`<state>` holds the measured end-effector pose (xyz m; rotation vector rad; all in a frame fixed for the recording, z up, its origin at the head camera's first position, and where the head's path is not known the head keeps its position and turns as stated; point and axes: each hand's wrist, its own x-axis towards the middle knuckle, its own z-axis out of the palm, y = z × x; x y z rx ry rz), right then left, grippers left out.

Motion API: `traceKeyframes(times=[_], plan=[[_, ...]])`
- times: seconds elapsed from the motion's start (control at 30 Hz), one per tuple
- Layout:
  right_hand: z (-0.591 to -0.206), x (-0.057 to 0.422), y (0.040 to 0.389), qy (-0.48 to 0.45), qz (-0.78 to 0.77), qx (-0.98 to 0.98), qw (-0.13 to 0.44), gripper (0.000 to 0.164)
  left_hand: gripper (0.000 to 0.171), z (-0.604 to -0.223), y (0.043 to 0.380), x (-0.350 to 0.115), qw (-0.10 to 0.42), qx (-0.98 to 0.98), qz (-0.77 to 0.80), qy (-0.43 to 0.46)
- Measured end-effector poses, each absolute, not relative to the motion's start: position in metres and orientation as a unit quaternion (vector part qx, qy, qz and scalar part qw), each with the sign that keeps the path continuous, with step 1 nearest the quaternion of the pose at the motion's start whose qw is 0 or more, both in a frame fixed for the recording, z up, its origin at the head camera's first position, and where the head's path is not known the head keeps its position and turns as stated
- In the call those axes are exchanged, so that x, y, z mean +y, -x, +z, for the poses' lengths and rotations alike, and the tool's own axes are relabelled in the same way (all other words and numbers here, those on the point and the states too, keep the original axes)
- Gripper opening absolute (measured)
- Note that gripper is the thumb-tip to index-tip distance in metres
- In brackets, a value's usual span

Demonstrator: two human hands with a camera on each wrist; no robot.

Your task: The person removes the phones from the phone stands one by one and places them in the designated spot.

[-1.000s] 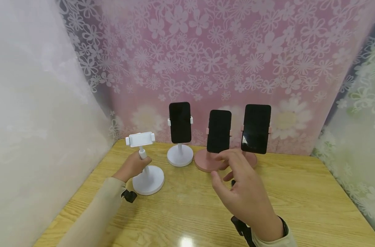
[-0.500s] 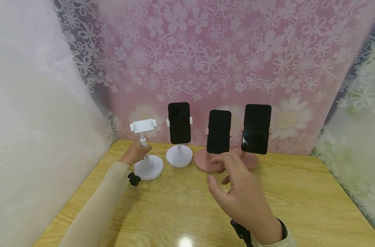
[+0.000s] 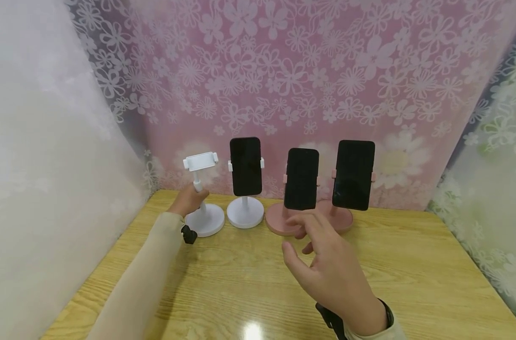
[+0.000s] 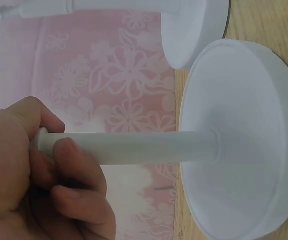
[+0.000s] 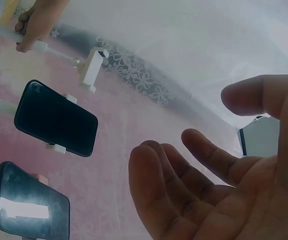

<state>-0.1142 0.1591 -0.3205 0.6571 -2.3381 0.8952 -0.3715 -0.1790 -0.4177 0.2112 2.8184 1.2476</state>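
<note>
My left hand (image 3: 188, 199) grips the post of a white phone stand (image 3: 200, 161) whose clamp holds no phone. In the left wrist view, fingers and thumb wrap the upper end of the post (image 4: 149, 148), above the round white base (image 4: 234, 140). Just to its right stands another white stand (image 3: 245, 213) bearing an upright black phone (image 3: 246, 166). My right hand (image 3: 332, 269) hovers over the table in front of a pink stand (image 3: 279, 220), its fingers loosely bent with nothing between them; the right wrist view shows the same bare fingers (image 5: 146, 175).
Two more black phones, one in the middle (image 3: 301, 179) and one at the right (image 3: 353, 174), sit in pink stands. The second pink base (image 3: 342, 221) is partly hidden. A floral pink curtain (image 3: 283, 94) hangs behind the wooden table (image 3: 224, 293).
My left hand has moved the phoneless white stand back and slightly right, bringing its base close beside the other white one. The right hand has shifted slightly left.
</note>
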Motion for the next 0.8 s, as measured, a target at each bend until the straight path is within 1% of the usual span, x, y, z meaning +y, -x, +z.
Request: traceKeyframes(times=[0.17,0.43,0.6,0.67,0.7,0.8], plan=[[-0.318,0.158,0.114,-0.245,0.325,-0.871,0.274,0.031,0.030,-0.413,0.374,-0.181,0.020,0.909,0.410,-0.076],[-0.317,0.156,0.111,-0.251,0.328,-0.868,0.276,0.031,0.030,-0.413,0.379,-0.182,0.014,0.906,0.418,-0.060],[-0.318,0.156,0.113,-0.252,0.327,-0.867,0.280,0.032,0.031,-0.420,0.377,-0.185,-0.005,0.901,0.425,-0.086],[-0.320,0.156,0.113,-0.250,0.326,-0.869,0.277,0.032,0.037,-0.423,0.371,-0.185,-0.002,0.897,0.432,-0.100],[-0.321,0.155,0.113,-0.249,0.324,-0.870,0.275,0.032,0.042,-0.423,0.366,-0.185,0.003,0.895,0.434,-0.100],[-0.323,0.155,0.112,-0.244,0.321,-0.875,0.269,0.031,0.057,-0.423,0.347,-0.183,0.026,0.899,0.430,-0.074]])
